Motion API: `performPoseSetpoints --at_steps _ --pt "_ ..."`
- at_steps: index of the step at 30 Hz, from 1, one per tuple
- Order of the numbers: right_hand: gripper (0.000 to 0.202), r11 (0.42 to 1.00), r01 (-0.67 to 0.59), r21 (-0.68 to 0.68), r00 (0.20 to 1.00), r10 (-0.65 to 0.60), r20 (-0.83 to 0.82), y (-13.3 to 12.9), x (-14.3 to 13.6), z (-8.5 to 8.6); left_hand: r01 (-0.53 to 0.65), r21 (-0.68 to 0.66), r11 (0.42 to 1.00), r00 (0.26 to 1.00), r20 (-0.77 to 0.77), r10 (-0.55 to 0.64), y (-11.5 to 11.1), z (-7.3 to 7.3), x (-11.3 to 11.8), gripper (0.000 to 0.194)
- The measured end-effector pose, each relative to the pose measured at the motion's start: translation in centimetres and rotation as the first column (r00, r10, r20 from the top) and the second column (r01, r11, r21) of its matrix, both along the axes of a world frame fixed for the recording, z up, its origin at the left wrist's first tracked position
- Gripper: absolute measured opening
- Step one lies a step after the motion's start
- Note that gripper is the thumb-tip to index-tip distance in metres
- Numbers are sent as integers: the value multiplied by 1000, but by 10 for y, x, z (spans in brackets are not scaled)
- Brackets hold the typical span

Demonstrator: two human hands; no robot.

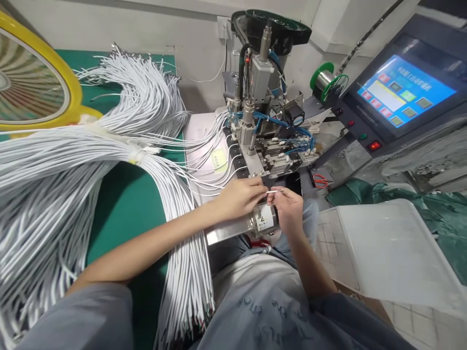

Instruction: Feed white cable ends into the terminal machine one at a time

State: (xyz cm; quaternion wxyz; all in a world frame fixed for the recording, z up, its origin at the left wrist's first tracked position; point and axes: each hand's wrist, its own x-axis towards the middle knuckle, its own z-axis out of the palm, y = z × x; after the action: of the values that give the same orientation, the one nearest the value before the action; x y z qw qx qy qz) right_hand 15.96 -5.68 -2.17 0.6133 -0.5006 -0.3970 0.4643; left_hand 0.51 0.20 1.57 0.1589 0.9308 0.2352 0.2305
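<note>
Pinching white cable (274,191) narrowly in left hand (242,196) and right hand (292,209). Running crosswise, left to right, from fingertips to fingertips, just off the near edge of the machine (248,131), about equally close to either hand.

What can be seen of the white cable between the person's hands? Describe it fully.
The white cable looks slender, smooth and plastic-coated. Only a short, straight stretch shows, roughly level, pinched at the fingertips by the left hand and the right hand. In this view it lies just above the labelled cylinder. Fingers hide the rest; its tip is too small to make out.
</note>
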Motion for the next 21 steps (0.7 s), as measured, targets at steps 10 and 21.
performPoseSetpoints --at_steps 10,21 --pt "16 976 138 168 888 -197 416 -2 0 4 -1 -63 998 980 199 14 -3 -10 5 24" --pt "18 999 -52 -7 840 47 540 8 16 21 -4 493 870 999 46 -22 1 -22 3 22"
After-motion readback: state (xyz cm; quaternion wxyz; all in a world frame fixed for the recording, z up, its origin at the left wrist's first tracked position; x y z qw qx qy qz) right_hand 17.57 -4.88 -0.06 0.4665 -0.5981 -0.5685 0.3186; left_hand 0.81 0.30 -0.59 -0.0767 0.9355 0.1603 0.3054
